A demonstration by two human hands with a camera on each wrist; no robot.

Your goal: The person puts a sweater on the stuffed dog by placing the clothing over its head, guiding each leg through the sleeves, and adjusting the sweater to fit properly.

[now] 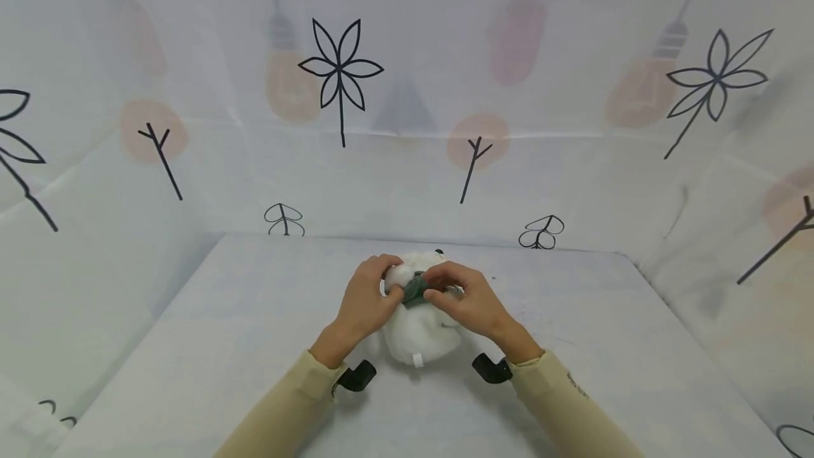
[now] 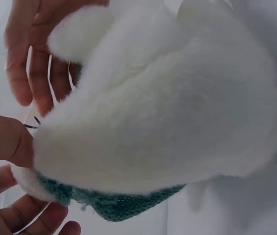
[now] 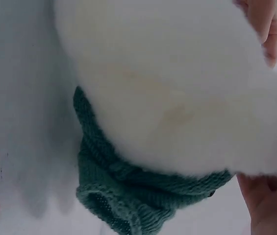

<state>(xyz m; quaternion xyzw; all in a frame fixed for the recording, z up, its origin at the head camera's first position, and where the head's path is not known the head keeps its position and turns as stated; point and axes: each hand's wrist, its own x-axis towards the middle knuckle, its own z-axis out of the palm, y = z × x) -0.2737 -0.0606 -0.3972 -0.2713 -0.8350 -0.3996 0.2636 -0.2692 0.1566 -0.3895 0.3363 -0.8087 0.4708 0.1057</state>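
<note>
A white plush toy (image 1: pixel 421 336) stands on the table with its back, which carries a small white tag (image 1: pixel 417 360), toward me. Round its upper part is a green knitted garment (image 1: pixel 416 290), whose ribbed opening (image 3: pixel 111 208) hangs loose in the right wrist view. My left hand (image 1: pixel 371 295) grips the toy's upper left side, its thumb (image 2: pixel 13 142) pressed to the white fur beside the knit. From the other side my right hand (image 1: pixel 467 297) pinches the green knit between thumb and fingers. The toy's front is mostly hidden in the head view.
The pale tabletop (image 1: pixel 254 345) spreads around the toy. White cloth walls (image 1: pixel 407 182) printed with flowers and twigs rise at the back and both sides. A black wrist mount (image 1: pixel 358 376) sits under the left cuff and another black mount (image 1: pixel 492 368) under the right.
</note>
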